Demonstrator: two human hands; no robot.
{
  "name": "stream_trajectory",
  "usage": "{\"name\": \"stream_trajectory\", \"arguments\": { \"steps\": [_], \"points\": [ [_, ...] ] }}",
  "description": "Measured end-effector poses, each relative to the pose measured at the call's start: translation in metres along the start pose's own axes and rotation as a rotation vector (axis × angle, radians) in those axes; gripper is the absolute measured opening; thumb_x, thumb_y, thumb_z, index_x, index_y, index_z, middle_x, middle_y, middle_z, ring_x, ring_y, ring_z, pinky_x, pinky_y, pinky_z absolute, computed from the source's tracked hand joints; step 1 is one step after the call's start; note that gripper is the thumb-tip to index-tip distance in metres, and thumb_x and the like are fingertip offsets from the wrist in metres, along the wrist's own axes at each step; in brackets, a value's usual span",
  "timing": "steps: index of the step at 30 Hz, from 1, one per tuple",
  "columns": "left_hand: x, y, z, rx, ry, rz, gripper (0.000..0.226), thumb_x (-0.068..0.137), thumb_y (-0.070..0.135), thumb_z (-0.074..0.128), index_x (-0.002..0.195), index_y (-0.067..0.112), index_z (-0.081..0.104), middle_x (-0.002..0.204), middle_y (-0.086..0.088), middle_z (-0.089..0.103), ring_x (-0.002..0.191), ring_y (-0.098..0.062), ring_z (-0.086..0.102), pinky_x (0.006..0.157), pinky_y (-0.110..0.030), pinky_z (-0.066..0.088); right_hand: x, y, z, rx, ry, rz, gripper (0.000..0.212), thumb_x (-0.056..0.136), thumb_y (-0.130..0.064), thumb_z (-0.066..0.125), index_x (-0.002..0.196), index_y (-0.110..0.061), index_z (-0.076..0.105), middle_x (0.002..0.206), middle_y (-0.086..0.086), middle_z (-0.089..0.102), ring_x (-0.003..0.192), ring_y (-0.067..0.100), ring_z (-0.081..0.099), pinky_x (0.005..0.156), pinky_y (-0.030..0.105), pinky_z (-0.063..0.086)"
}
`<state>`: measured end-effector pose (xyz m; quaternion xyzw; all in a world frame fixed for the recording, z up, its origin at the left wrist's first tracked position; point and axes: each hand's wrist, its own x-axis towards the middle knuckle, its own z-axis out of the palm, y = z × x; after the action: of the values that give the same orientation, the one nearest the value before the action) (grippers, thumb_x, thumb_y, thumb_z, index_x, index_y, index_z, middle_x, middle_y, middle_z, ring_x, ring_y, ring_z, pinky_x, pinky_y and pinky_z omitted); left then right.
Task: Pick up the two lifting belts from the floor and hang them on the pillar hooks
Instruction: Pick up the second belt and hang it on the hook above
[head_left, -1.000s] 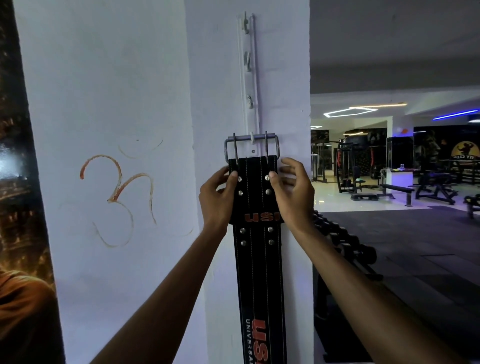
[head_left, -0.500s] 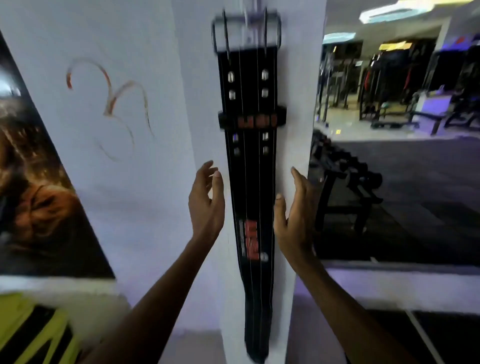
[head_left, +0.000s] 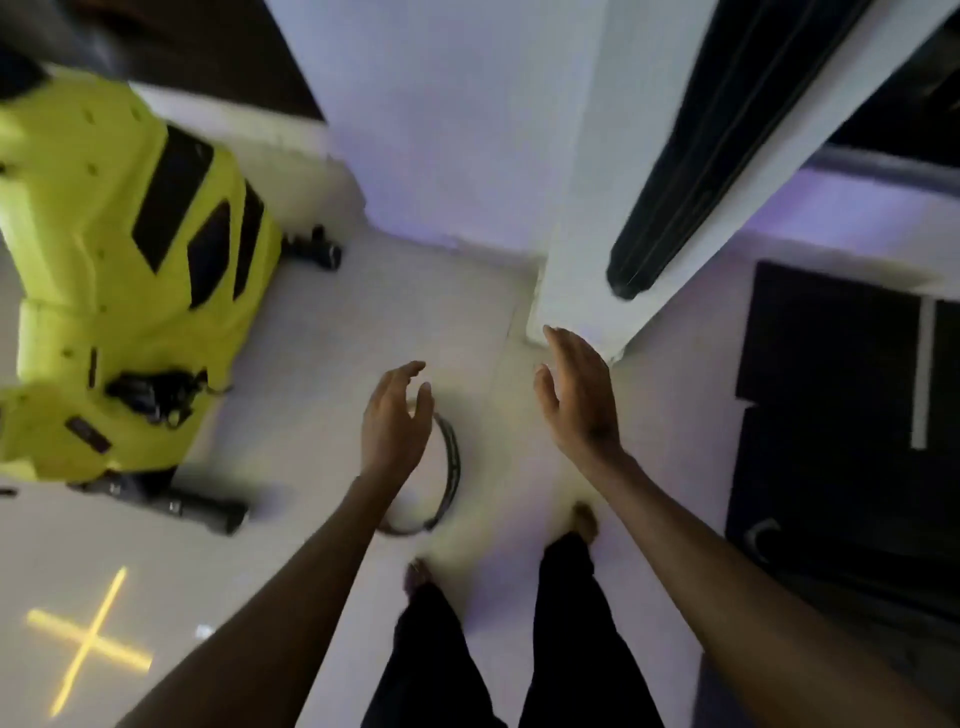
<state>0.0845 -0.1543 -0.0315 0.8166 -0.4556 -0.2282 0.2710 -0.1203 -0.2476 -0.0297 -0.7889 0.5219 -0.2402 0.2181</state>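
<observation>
A black lifting belt (head_left: 691, 135) hangs down the white pillar (head_left: 587, 218); only its lower end shows, and the hook is out of view. A second belt (head_left: 451, 467) lies coiled in a ring on the pale floor in front of my feet. My left hand (head_left: 396, 420) hovers over that coiled belt with fingers spread, hiding part of its far rim. My right hand (head_left: 577, 396) is open to the right of it, near the pillar's base. Neither hand holds anything.
A bright yellow and black machine (head_left: 124, 270) on dark wheels stands at the left. Black floor mats (head_left: 852, 405) lie at the right. A yellow cross (head_left: 88, 642) of light marks the floor at the lower left. My legs (head_left: 498, 639) stand below the coiled belt.
My hands let go of the hung belt and dropped. My view swung down from the pillar to the floor, where the second coiled belt came into sight.
</observation>
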Motion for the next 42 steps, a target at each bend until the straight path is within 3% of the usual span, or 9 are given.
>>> {"name": "stream_trajectory", "arguments": {
  "steps": [9,17,23,25,32,35,37,40,42],
  "points": [
    [-0.095,-0.294,0.028,-0.037,-0.102,-0.413,0.026,0.097,0.017,0.057,0.121,0.015,0.065,0.119,-0.005,0.068,0.107,-0.025,0.065,0.094,-0.038,0.052,-0.152,-0.013,0.272,-0.062,-0.522,0.044,0.043,0.093,-0.018,0.050,0.130,0.003,0.053,0.122,0.023,0.063,0.113,0.039,0.059,0.096,0.046,0.049],
    [-0.107,-0.514,0.158,-0.058,-0.102,-0.656,0.027,0.097,0.019,0.054,0.120,0.017,0.067,0.119,-0.001,0.070,0.102,-0.016,0.067,0.091,-0.035,0.055,-0.221,0.030,0.541,-0.152,-0.930,-0.028,0.051,0.082,-0.022,0.062,0.129,-0.003,0.056,0.121,0.017,0.064,0.114,0.035,0.057,0.096,0.041,0.046],
    [-0.098,-0.628,0.263,-0.090,-0.017,-0.808,0.031,0.097,0.006,0.047,0.119,0.014,0.068,0.122,-0.002,0.071,0.105,-0.016,0.066,0.086,-0.023,0.050,-0.270,0.079,0.705,-0.237,-1.072,-0.095,0.051,0.082,-0.040,0.069,0.123,-0.011,0.058,0.116,0.011,0.066,0.110,0.030,0.060,0.088,0.036,0.049],
    [-0.095,-0.644,0.280,-0.101,-0.008,-0.837,0.033,0.095,0.005,0.047,0.119,0.016,0.067,0.121,-0.001,0.070,0.104,-0.017,0.066,0.089,-0.028,0.052,-0.278,0.086,0.734,-0.297,-1.056,-0.158,0.043,0.085,-0.039,0.069,0.116,-0.010,0.061,0.112,0.012,0.068,0.104,0.029,0.064,0.082,0.034,0.049],
    [-0.096,-0.618,0.252,-0.156,-0.028,-0.846,0.030,0.101,0.011,0.044,0.122,0.012,0.066,0.122,-0.006,0.070,0.109,-0.022,0.065,0.087,-0.027,0.047,-0.259,0.067,0.695,-0.240,-1.025,-0.160,0.016,0.090,-0.023,0.061,0.098,-0.011,0.067,0.097,0.013,0.071,0.093,0.034,0.065,0.070,0.034,0.043],
    [-0.087,-0.578,0.215,-0.289,-0.075,-0.995,0.034,0.103,0.029,0.043,0.083,0.009,0.062,0.080,-0.015,0.064,0.083,-0.038,0.056,0.069,-0.040,0.043,-0.226,0.036,0.624,-0.146,-1.081,-0.149,0.011,0.087,-0.023,0.065,0.091,-0.013,0.070,0.087,0.009,0.074,0.085,0.032,0.065,0.064,0.029,0.037],
    [-0.077,-0.545,0.186,-0.455,-0.098,-1.121,0.044,0.101,0.045,0.045,0.073,0.011,0.051,0.069,-0.005,0.051,0.073,-0.029,0.047,0.064,-0.037,0.039,-0.204,0.015,0.573,-0.066,-1.098,-0.080,0.009,0.084,-0.020,0.067,0.084,-0.012,0.069,0.075,0.007,0.071,0.076,0.032,0.064,0.062,0.033,0.042],
    [-0.059,-0.489,0.145,-0.887,-0.091,-1.110,0.055,0.099,0.055,0.049,0.112,0.004,0.062,0.104,-0.005,0.067,0.095,-0.020,0.065,0.074,-0.030,0.057,-0.172,-0.007,0.503,0.096,-1.055,0.093,0.018,0.080,-0.019,0.067,0.065,-0.019,0.057,0.059,-0.002,0.058,0.062,0.022,0.055,0.061,0.041,0.047],
    [-0.042,-0.444,0.115,-1.079,-0.077,-0.994,0.047,0.101,0.049,0.048,0.119,0.009,0.065,0.107,-0.003,0.071,0.100,-0.017,0.069,0.073,-0.029,0.061,-0.152,-0.023,0.458,0.201,-0.979,0.200,0.016,0.078,-0.017,0.066,0.065,-0.017,0.057,0.061,0.003,0.062,0.062,0.020,0.055,0.061,0.037,0.046]
  ]
}}
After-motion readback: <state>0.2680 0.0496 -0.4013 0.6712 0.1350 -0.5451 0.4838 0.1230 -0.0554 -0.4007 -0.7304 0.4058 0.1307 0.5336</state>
